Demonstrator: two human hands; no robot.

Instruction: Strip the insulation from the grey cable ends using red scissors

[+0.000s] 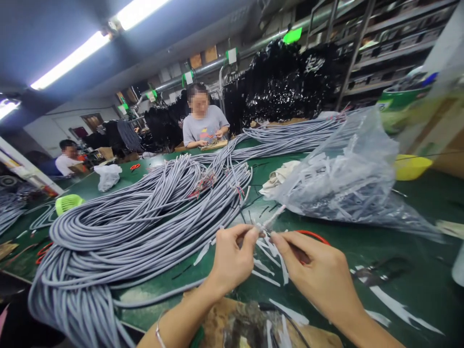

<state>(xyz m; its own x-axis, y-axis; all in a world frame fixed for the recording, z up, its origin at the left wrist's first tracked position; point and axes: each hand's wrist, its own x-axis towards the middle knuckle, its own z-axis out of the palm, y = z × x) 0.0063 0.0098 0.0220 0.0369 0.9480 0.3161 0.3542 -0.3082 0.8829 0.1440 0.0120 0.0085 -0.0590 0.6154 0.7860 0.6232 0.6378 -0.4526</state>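
Note:
Between my two hands, above the green table, a pale whitish cable end [273, 217] points up and to the right; its details are blurred. My left hand [234, 253] pinches it between thumb and forefinger. From the other side, my right hand [315, 268] has its thumb and fingers closed at the same spot, the fingertips nearly touching those of the left. White plastic strips [266, 278] lie on the table beneath both hands. A single grey cable [163, 297] runs along the table towards my left forearm, where it passes out of sight.
Bundled grey cables [119, 232] with bared coloured wires spread over the left side of the green table [406, 295]. A clear plastic bag [337, 179] of white strips stands at right, near dark-handled cutters [369, 275]. A worn board [217, 321] lies nearest me. A person [205, 123] works across the table.

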